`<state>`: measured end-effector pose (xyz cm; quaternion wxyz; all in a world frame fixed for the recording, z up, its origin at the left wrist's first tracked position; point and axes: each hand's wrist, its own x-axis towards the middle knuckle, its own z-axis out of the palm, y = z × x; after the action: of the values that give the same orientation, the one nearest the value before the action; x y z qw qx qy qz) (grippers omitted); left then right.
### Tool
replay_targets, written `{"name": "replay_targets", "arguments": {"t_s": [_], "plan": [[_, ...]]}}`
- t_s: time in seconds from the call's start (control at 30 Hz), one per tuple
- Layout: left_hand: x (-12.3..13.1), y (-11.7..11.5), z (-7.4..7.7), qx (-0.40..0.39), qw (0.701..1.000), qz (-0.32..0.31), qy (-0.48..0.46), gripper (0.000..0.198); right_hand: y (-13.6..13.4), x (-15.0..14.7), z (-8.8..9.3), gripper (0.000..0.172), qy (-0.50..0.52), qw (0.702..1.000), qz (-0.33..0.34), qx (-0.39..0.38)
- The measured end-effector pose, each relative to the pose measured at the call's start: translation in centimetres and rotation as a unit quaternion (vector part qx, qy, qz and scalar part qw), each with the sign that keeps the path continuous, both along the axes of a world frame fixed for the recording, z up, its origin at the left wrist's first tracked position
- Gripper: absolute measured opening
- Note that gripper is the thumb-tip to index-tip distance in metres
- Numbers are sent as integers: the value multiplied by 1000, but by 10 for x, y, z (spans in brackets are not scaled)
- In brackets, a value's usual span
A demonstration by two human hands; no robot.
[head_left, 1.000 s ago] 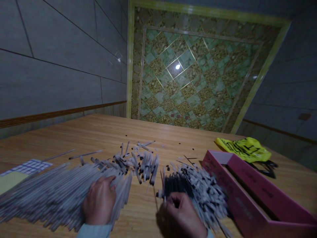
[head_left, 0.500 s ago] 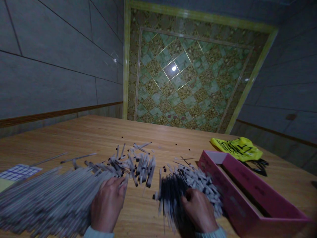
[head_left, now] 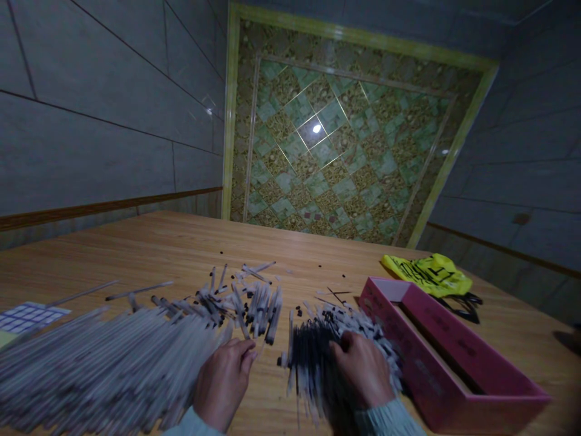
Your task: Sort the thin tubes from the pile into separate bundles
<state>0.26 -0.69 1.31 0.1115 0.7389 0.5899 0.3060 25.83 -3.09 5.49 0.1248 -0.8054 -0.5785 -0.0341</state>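
Note:
My left hand is closed, thumb and forefinger pinched together, above the bare strip of wood between the piles. Whatever is in its fingertips is too thin and blurred to name. Beside it spreads a large pile of long, thin translucent tubes, like pen refills. My right hand has its thumb and forefinger curled together at a bundle of thin black sticks; its grip is hidden. Behind that bundle lies a heap of short whitish pieces with dark ends. Several similar dark-tipped pieces lie between the piles.
A long pink open box stands right of my right hand. Behind it are a crumpled yellow bag with black lettering and a dark strap-like thing. A grid-patterned card lies far left on the wooden table.
My left hand has moved right, off the tube pile's edge to the gap between piles. My right hand has risen slightly, staying at the black sticks. The view has shifted a little.

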Motion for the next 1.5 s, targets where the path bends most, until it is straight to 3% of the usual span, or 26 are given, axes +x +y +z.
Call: {"name": "replay_targets", "arguments": {"t_s": [0.17, 0.37, 0.5, 0.67, 0.8, 0.97, 1.17, 1.3, 1.5], "plan": [[2, -1, -1, 1, 1000, -5, -9, 25, 35, 26, 23, 26, -33, 999, -28, 19], [3, -2, 1, -11, 1000, 4, -12, 23, 50, 40, 29, 23, -56, 998, -2, 21], [3, -4, 3, -24, 1000, 9, -14, 22, 49, 13, 24, 21, -63, 995, 66, 43], [4, -5, 4, -34, 999, 5, -21, 22, 63, -48, 1, 25, -41, 984, 169, 36], [5, -6, 4, -29, 999, -1, -27, 23, 84, -82, -19, 31, -50, 986, 155, 22], [7, -6, 2, -36, 999, 1, -26, 22, 104, -101, -29, 25, -40, 993, 108, 6], [8, -7, 3, -31, 999, 2, -28, 21, 116, -100, -29, 20, 29, 999, 36, 23], [9, -9, 6, -35, 999, -6, -24, 21, 119, -87, -18, 28, 106, 991, 17, 85], [8, -7, 2, -28, 999, -8, -40, 20, 105, -68, 4, 42, 274, 930, 62, 235]]}}
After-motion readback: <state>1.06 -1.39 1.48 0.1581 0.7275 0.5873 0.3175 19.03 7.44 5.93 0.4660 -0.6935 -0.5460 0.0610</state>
